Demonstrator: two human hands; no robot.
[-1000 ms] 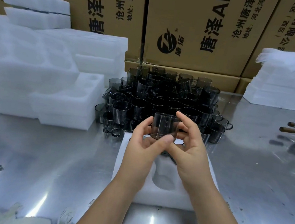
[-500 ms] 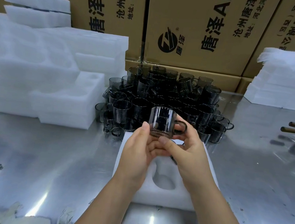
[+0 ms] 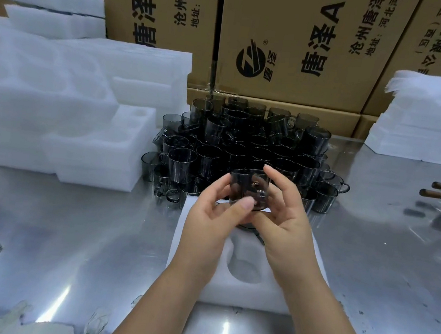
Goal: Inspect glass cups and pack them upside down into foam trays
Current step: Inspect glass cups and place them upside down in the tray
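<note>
Scene: A person's left hand (image 3: 211, 221) and right hand (image 3: 288, 225) hold a small smoky-grey glass cup (image 3: 248, 189) up for checking at a packing bench.
Left hand: Thumb and curled fingers pinch the cup's near and left wall.
Right hand: Fingers curl round the far, right side with the forefinger raised. It shares the hold.
Cup's place: In the air between both hands, above the far end of a white moulded foam tray (image 3: 239, 294) and just in front of a crowded cluster of matching grey glass cups (image 3: 244, 147). Which way up it sits cannot be told through the tint.
Tray: One round pocket near the person is unfilled. A dark shape under the hands may be a cup already seated, but it is mostly hidden.
Risks: Smooth glass held only by the fingers could slip during the flip and strike the polished steel table (image 3: 67, 231) or the cluster behind, chipping rims. A cup lowered off-centre would likely catch on the pocket's edge.
Materials: The glass is thin, glossy and hard. The foam is soft, matt and yielding, and blocks of it are stacked in a white foam pile (image 3: 64, 97) at left. The steel is mirror-bright and streaked. Brown printed cardboard cartons (image 3: 299, 37) wall the back.
</note>
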